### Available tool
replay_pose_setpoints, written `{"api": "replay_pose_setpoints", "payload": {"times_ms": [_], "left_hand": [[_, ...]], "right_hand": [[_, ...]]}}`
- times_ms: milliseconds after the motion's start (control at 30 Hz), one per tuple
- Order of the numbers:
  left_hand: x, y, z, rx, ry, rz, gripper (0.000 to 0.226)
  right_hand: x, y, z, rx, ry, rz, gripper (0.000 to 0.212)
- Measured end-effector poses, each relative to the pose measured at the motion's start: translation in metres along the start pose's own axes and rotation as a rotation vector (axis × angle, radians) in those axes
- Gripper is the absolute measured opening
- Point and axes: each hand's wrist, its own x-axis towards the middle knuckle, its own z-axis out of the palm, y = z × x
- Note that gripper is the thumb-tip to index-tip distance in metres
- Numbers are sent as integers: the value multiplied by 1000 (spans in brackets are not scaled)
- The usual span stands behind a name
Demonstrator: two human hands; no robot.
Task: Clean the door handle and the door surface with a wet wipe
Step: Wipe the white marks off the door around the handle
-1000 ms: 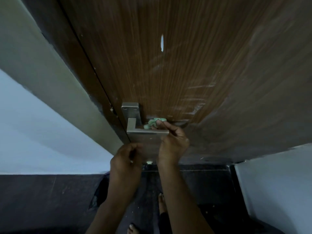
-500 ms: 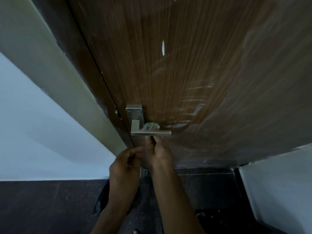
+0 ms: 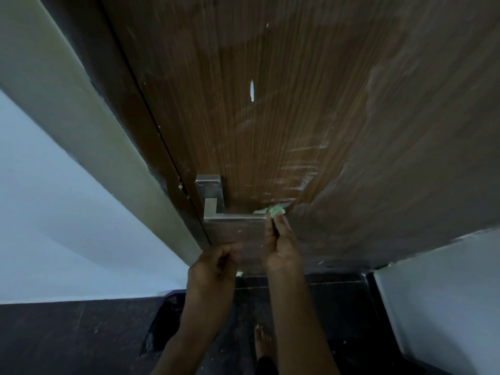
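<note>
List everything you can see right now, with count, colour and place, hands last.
brown wood-grain door: one, brown with pale smears, fills the upper middle and right.
square silver metal door handle: one, silver, on the door's left edge, lever pointing right.
crumpled pale green wet wipe: one, pale green, at the lever's free end against the door.
beige door frame: one, beige, left of the door.
white walls: two, white, far left and lower right.
dark floor: one, black, bottom.
bare foot: one, on the floor between the forearms.
left hand: curled, below the handle; contents unclear.
right hand: pinching the wipe.
</note>
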Motion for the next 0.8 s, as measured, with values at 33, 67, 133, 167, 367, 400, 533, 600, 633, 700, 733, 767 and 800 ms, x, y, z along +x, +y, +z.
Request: {"api": "replay_pose_setpoints", "payload": {"times_ms": [33, 67, 133, 167, 367, 400, 533, 600, 633, 700, 733, 767, 800], "left_hand": [[0, 6, 3, 1, -13, 33, 43], [2, 11, 7, 6, -19, 69, 42], [4, 21, 12, 3, -29, 134, 43], [5, 25, 13, -9, -32, 165, 43], [15, 42, 12, -73, 9, 244, 46], [16, 42, 11, -89, 9, 234, 50], [18, 47, 13, -108, 32, 254, 37], [19, 50, 15, -127, 41, 237, 27], [19, 52, 15, -140, 42, 226, 27], [21, 54, 15, -143, 38, 220, 32], [22, 54, 15, -143, 34, 213, 35], [22, 54, 14, -149, 31, 203, 37], [23, 55, 13, -150, 31, 197, 38]], "right_hand": [[0, -5, 3, -1, -8, -34, 31], [-3, -12, 7, -3, -46, -74, 35], [1, -23, 11, -22, -102, -176, 33], [-1, -24, 14, -68, -110, -190, 28], [-11, -33, 15, -223, 73, -125, 21], [-11, -43, 17, -227, 119, -226, 21], [-21, -59, 34, -231, 28, -650, 18], [-25, -50, 34, -266, 69, -659, 18], [-25, -46, 30, -280, 124, -606, 17], [-25, -39, 24, -247, 211, -438, 15], [-27, -38, 25, -223, 222, -383, 13], [-31, -38, 31, -222, 216, -385, 12], [-36, -40, 40, -233, 193, -447, 11]]}}
